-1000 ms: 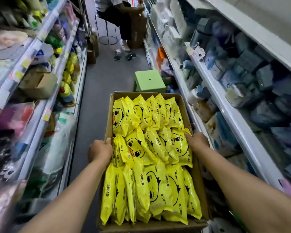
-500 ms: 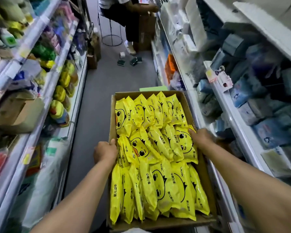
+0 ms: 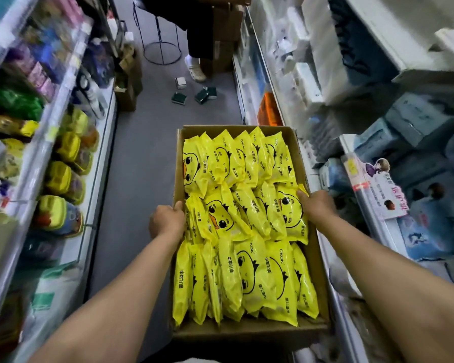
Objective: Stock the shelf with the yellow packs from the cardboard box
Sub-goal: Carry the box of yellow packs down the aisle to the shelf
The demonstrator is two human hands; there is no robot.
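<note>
An open cardboard box (image 3: 303,163) is held in front of me above the aisle floor, filled with several yellow packs (image 3: 247,218) printed with a duck face, lying in three rows. My left hand (image 3: 167,221) grips the box's left wall, thumb over the rim. On the right wall, my right hand (image 3: 316,206) grips the rim, its fingers touching a yellow pack just inside. Both forearms reach in from the bottom of the view.
Stocked shelves line both sides of the narrow aisle: a left shelf (image 3: 50,132) with yellow and green goods, a right shelf (image 3: 357,184) with blue and white packs. A person's leg (image 3: 197,48), a stool (image 3: 163,48) and small boxes (image 3: 202,95) lie ahead on the grey floor.
The box, carried in both hands, has moved forward down the aisle, passing over the green stool. The shelves slid by, and the seated person is closer. Both grips are unchanged.
</note>
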